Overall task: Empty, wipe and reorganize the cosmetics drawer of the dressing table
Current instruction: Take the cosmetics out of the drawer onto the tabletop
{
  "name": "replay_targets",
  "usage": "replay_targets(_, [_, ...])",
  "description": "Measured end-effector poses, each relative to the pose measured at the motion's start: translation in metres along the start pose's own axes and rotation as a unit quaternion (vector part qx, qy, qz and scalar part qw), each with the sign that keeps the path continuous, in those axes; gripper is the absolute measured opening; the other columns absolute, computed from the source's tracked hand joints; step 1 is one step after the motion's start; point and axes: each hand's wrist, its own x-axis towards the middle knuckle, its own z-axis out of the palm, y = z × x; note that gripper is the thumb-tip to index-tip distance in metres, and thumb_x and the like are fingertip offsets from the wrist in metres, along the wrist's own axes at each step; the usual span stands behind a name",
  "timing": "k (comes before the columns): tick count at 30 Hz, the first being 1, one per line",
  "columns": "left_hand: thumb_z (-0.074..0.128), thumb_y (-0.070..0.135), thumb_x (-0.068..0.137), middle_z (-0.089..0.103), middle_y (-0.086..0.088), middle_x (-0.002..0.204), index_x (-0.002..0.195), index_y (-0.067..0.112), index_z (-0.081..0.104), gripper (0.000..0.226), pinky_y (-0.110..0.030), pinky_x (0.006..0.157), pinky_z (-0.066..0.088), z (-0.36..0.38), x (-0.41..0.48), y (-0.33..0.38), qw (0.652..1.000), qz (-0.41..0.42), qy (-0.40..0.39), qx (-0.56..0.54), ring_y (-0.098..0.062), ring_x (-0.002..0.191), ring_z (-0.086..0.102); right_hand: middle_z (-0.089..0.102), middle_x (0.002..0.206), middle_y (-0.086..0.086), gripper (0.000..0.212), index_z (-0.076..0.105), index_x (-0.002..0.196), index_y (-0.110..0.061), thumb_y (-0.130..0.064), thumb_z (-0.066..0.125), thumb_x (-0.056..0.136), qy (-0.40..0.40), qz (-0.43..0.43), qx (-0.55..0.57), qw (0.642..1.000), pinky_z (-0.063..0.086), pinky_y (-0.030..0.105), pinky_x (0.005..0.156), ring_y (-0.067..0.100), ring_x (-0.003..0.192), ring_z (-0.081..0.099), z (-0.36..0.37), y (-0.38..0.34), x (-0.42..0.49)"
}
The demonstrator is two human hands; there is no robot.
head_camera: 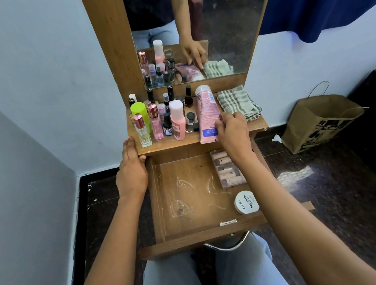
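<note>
The right grip [233, 133] has its fingers curled round the near end of the pink tube [207, 113], which lies flat on the tabletop [170, 145] just beside a folded checked cloth [238, 102]. The left grip [131, 169] presses flat, fingers straight, against the tabletop's left edge, holding nothing. Bottles [162, 119] crowd the left half. Below, the drawer [154, 195] stands pulled out, with a clear case [228, 169] and a white tub [246, 202] along its right side.

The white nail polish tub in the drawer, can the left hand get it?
Probably yes. The left hand holds nothing, the drawer is open and nothing covers the tub. The right forearm crosses close beside it, though.
</note>
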Motion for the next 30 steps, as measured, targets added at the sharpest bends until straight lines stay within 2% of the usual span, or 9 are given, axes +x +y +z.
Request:
replay_targets(3, [0.032, 0.027, 0.102, 0.021, -0.006, 0.157, 0.15, 0.018, 0.013, 0.053, -0.055, 0.092, 0.048, 0.001, 0.001, -0.001, 1.0, 0.002, 0.0, -0.002, -0.036, 0.13, 0.042, 0.054, 0.111, 0.007, 0.03, 0.056, 0.121, -0.007, -0.024, 0.051, 0.097, 0.04, -0.023, 0.033, 0.998, 0.041, 0.024, 0.083, 0.016, 0.099, 0.05, -0.019, 0.003, -0.012])
replay_targets(6, [0.032, 0.028, 0.102, 0.02, -0.006, 0.157, 0.151, 0.019, 0.012, 0.053, -0.054, 0.092, 0.048, 0.001, 0.0, 0.0, 1.0, -0.002, 0.0, 0.0, -0.036, 0.129, 0.042, 0.064, 0.092, 0.005, 0.018, 0.063, 0.101, -0.006, -0.021, 0.056, 0.093, 0.039, 0.01, 0.046, 0.998, 0.044, 0.027, 0.073, 0.016, 0.081, 0.056, -0.037, 0.017, -0.038])
replay_targets(8, [0.032, 0.027, 0.102, 0.019, -0.007, 0.158, 0.151, 0.018, 0.012, 0.054, -0.054, 0.092, 0.047, 0.002, 0.0, 0.0, 1.0, 0.0, 0.002, -0.001, -0.036, 0.13, 0.041, 0.066, 0.091, 0.008, 0.017, 0.064, 0.096, -0.006, -0.021, 0.06, 0.089, -0.045, 0.073, -0.008, 0.996, 0.047, 0.03, 0.072, 0.022, 0.081, 0.06, -0.038, 0.035, -0.055])
replay_targets(10, [0.033, 0.026, 0.102, 0.019, -0.008, 0.158, 0.151, 0.017, 0.012, 0.054, -0.054, 0.094, 0.045, 0.002, 0.001, 0.0, 1.0, 0.002, 0.003, -0.003, -0.037, 0.131, 0.04, 0.067, 0.1, 0.015, 0.023, 0.063, 0.098, -0.003, -0.021, 0.065, 0.085, -0.174, 0.132, -0.092, 0.972, 0.048, 0.03, 0.07, 0.026, 0.083, 0.06, -0.035, 0.051, -0.069])
replay_targets(13, [0.033, 0.026, 0.102, 0.019, -0.008, 0.157, 0.151, 0.017, 0.012, 0.054, -0.054, 0.095, 0.045, 0.001, 0.0, 0.0, 1.0, 0.002, 0.003, -0.003, -0.037, 0.132, 0.04, 0.057, 0.122, 0.015, 0.054, 0.051, 0.122, -0.001, -0.028, 0.074, 0.081, -0.319, 0.171, -0.231, 0.903, 0.049, 0.03, 0.078, 0.027, 0.102, 0.06, -0.026, 0.058, -0.088])
replay_targets(16, [0.033, 0.026, 0.102, 0.019, -0.007, 0.157, 0.151, 0.018, 0.013, 0.054, -0.054, 0.094, 0.046, 0.0, -0.001, 0.001, 1.0, -0.002, 0.0, -0.002, -0.036, 0.131, 0.041, 0.039, 0.138, 0.018, 0.085, 0.028, 0.14, -0.002, -0.034, 0.077, 0.078, -0.364, 0.22, -0.275, 0.863, 0.048, 0.038, 0.094, 0.033, 0.121, 0.049, -0.003, 0.063, -0.103])
replay_targets(19, [0.033, 0.026, 0.102, 0.02, -0.007, 0.157, 0.151, 0.018, 0.013, 0.053, -0.054, 0.094, 0.046, -0.001, -0.001, 0.002, 1.0, -0.003, -0.002, -0.002, -0.035, 0.131, 0.041, 0.033, 0.142, 0.022, 0.075, 0.022, 0.143, -0.001, -0.027, 0.066, 0.088, -0.346, 0.211, -0.284, 0.869, 0.046, 0.043, 0.1, 0.037, 0.126, 0.046, 0.013, 0.066, -0.112])
replay_targets(24, [0.032, 0.026, 0.102, 0.021, -0.006, 0.157, 0.15, 0.019, 0.013, 0.053, -0.053, 0.09, 0.049, -0.001, -0.001, 0.001, 1.0, -0.004, -0.001, -0.003, -0.035, 0.129, 0.043, 0.044, 0.133, 0.018, 0.064, 0.032, 0.138, -0.002, -0.025, 0.064, 0.088, -0.34, 0.173, -0.293, 0.876, 0.051, 0.036, 0.092, 0.031, 0.117, 0.055, 0.017, 0.055, -0.11])
replay_targets(30, [0.034, 0.027, 0.101, 0.02, -0.006, 0.157, 0.151, 0.018, 0.013, 0.054, -0.052, 0.09, 0.05, -0.001, -0.001, 0.003, 1.0, -0.006, -0.001, 0.001, -0.034, 0.131, 0.042, 0.043, 0.13, 0.01, 0.076, 0.038, 0.134, -0.014, -0.037, 0.077, 0.074, -0.369, 0.124, -0.138, 0.911, 0.049, 0.03, 0.085, 0.021, 0.104, 0.053, -0.02, 0.017, -0.106])
